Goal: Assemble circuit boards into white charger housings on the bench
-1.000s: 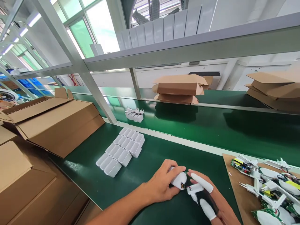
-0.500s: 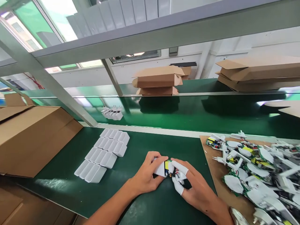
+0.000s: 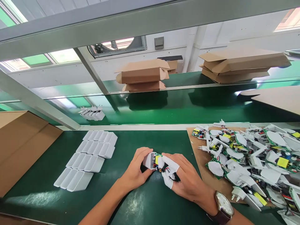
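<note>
My left hand (image 3: 138, 167) is closed around a white plastic housing (image 3: 148, 160), its open end turned to the right. In my right hand (image 3: 179, 172), with white covers on the thumb and a finger, is a circuit board (image 3: 158, 160) with a yellow-wrapped part and small wires. The board's left end is at the mouth of the housing; how far it sits inside I cannot tell. To the left, rows of white housings (image 3: 87, 150) stand open side up on the green table (image 3: 131, 197).
At right, a heap of circuit boards with white plug parts (image 3: 248, 162) covers a cardboard sheet (image 3: 194, 147). A large carton (image 3: 25, 147) stands at left. Across the green conveyor (image 3: 145, 109) are a few white assembled pieces (image 3: 92, 113) and stacked brown boxes (image 3: 144, 75).
The view has swung to the right and the wristwatch now shows. Both hands stay together; the housing is turned so its open end is visible against the board.
</note>
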Motion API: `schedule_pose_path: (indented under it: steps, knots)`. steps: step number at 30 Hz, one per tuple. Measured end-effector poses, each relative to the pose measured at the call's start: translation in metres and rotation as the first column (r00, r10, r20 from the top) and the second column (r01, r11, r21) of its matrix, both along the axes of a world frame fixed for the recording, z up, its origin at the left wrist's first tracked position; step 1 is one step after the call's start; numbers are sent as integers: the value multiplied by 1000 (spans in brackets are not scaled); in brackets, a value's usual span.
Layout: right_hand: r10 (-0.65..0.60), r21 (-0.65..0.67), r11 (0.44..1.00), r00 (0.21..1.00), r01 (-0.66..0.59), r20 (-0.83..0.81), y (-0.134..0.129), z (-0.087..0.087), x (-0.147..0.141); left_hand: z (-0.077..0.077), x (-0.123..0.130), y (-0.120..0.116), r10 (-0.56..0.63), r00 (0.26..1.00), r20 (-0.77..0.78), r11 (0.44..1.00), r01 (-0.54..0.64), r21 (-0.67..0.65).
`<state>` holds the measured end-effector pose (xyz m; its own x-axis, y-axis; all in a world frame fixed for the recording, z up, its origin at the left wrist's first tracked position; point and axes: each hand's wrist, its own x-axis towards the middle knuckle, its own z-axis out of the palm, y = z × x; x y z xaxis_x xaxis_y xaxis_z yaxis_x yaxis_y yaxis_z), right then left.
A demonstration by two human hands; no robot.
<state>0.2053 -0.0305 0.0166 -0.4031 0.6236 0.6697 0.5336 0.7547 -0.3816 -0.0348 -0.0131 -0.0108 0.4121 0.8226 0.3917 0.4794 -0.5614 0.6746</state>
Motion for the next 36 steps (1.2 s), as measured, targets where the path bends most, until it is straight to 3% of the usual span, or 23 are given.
schedule_pose_path:
  steps: [36]
  knots:
    - [40, -39, 998, 999, -41, -11, 3, -3, 0, 3, 5, -1, -36, 999, -15, 996, 37, 86]
